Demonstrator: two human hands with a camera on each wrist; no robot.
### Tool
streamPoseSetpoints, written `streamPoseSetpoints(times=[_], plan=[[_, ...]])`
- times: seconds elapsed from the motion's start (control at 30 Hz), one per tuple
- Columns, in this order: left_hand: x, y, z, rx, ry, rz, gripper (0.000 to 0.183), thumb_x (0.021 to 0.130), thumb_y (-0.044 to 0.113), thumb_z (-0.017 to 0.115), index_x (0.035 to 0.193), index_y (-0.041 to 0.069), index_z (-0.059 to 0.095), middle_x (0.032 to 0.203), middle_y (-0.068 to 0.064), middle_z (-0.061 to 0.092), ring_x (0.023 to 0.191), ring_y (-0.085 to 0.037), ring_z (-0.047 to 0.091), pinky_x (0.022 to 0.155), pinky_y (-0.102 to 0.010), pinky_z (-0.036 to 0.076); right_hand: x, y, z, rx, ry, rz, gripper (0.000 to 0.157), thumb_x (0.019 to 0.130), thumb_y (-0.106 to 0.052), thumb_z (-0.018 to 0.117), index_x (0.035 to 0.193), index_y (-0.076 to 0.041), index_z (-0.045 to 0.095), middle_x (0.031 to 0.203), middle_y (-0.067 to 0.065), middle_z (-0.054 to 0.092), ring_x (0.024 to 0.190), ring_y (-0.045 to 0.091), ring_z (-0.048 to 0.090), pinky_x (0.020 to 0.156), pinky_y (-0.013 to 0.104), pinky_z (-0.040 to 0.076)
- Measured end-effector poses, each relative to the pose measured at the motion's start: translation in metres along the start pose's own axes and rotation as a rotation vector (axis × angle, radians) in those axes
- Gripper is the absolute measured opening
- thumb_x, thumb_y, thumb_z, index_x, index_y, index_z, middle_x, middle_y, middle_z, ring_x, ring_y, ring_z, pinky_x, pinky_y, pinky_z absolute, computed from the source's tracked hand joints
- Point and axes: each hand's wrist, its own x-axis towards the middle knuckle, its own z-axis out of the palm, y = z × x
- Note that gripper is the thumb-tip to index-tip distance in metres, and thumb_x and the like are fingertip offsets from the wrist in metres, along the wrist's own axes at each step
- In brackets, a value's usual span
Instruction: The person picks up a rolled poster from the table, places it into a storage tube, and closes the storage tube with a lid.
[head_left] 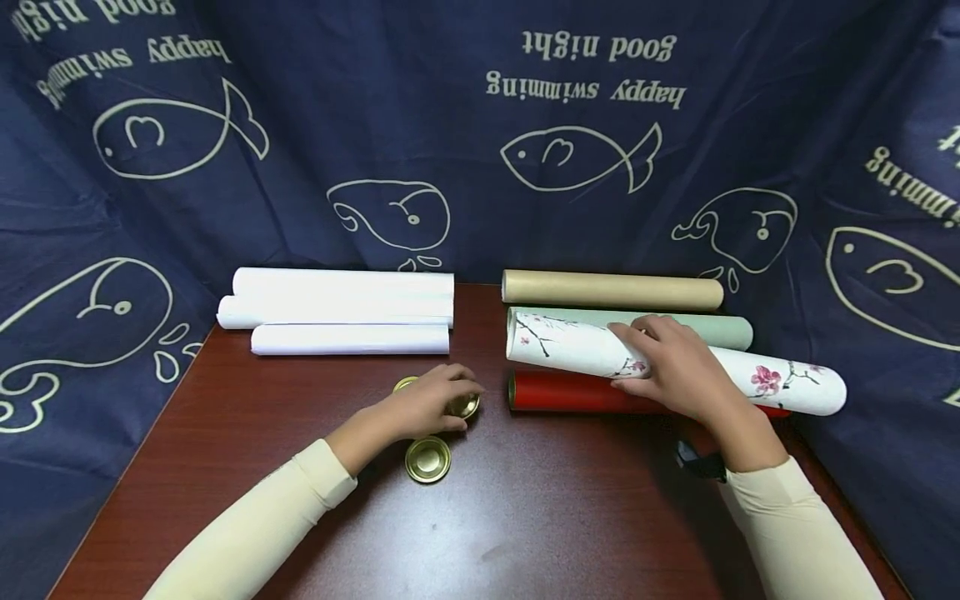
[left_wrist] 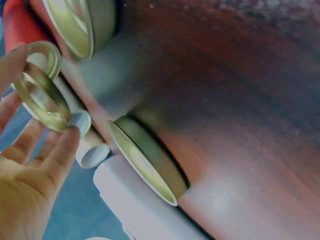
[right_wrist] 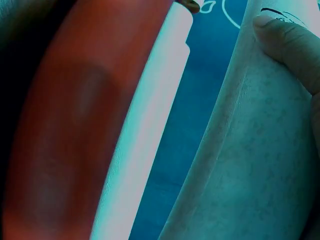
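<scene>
My left hand (head_left: 429,403) pinches a round, gold-coloured metal lid (head_left: 467,407) between thumb and fingers; the left wrist view shows this lid (left_wrist: 42,102) tilted on edge. Two similar lids rest on the table near that hand: one lid (head_left: 427,459) sits in front of it, the other (head_left: 406,383) is partly covered by it in the head view. At the right, my right hand (head_left: 678,367) grips a white wallpaper roll with pink blossoms and dark branches (head_left: 765,379) from above, near its middle. The roll slants, overlapping a red roll (head_left: 570,392) and a pale green roll (head_left: 720,331).
Several white rolls (head_left: 348,339) lie stacked side by side at the back left. A tan roll (head_left: 611,289) lies behind the green one. Dark blue printed cloth (head_left: 465,125) hangs around the back and sides of the brown table (head_left: 525,517).
</scene>
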Motion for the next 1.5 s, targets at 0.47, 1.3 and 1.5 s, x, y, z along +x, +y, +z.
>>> streamPoseSetpoints(times=[0.47,1.3,1.5], plan=[[-0.023,0.004,-0.016,-0.113,0.385,0.02,0.058,0.077,0.018,0.087,0.129,0.008,0.064,0.131,-0.009,0.055,0.121,-0.023,0.054,0.102,-0.04,0.046,-0.024,-0.022,0.02,0.098,0.054,-0.005,0.078,0.064,-0.035,0.09,0.132,-0.011,0.061,0.107,0.006,0.059,0.096,0.028,0.057,0.081,0.047,0.045],[-0.033,0.045,-0.031,-0.611,0.507,-0.046,0.057,0.074,-0.001,0.086,0.126,0.002,0.062,0.133,-0.013,0.054,0.119,-0.025,0.055,0.09,-0.039,0.054,-0.021,-0.039,0.04,0.166,0.095,-0.045,0.076,0.062,-0.025,0.092,0.13,-0.011,0.061,0.114,0.013,0.059,0.1,0.033,0.057,0.083,0.051,0.047],[-0.034,0.047,-0.026,-0.591,0.502,-0.036,0.057,0.075,0.001,0.086,0.126,-0.001,0.061,0.132,-0.014,0.054,0.117,-0.026,0.055,0.088,-0.04,0.055,-0.02,-0.045,0.048,0.157,0.08,-0.059,0.077,0.062,-0.028,0.092,0.13,-0.01,0.06,0.112,0.013,0.059,0.1,0.033,0.057,0.084,0.05,0.047]])
